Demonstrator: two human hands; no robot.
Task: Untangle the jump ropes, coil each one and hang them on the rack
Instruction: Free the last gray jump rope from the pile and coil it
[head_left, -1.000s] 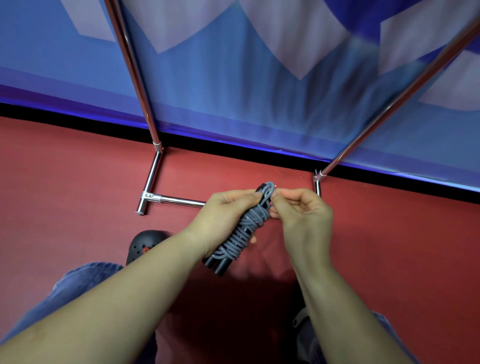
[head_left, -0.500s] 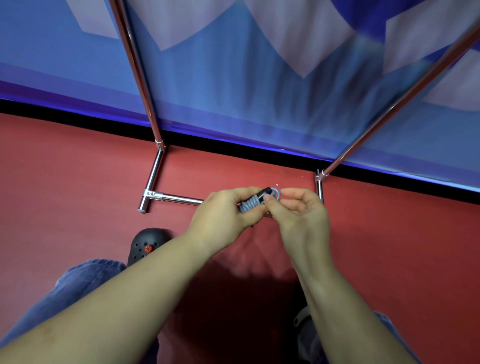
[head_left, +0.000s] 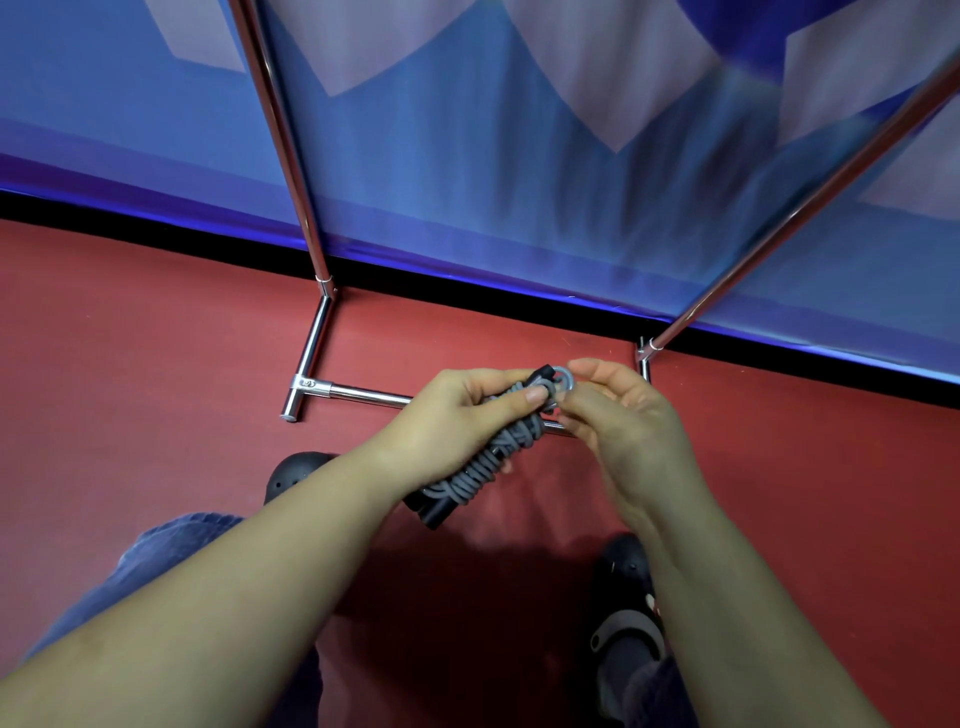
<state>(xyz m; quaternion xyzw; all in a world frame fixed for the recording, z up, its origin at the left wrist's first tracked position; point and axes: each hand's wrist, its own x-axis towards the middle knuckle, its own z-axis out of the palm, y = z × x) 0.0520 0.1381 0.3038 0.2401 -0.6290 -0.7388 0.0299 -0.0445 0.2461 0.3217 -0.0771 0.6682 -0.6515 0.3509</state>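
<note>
A grey jump rope (head_left: 485, 460) is wound tightly round its black handles into one bundle, held tilted in front of me above the floor. My left hand (head_left: 457, 415) grips the upper half of the bundle, thumb pressed on the cord. My right hand (head_left: 618, 421) pinches the cord's end loop at the bundle's top. The chrome rack (head_left: 298, 171) stands just beyond, its two uprights rising left and right and its base bar (head_left: 363, 393) running behind my hands.
The floor is red carpet (head_left: 156, 389). A blue and pale patterned wall (head_left: 519, 182) with a black skirting strip runs behind the rack. My black shoes (head_left: 296, 470) and jeans show below my forearms.
The bundle, held end-on half a second ago, has tilted so its lower end shows below my left hand again. My right hand's fingers have shifted on the top loop.
</note>
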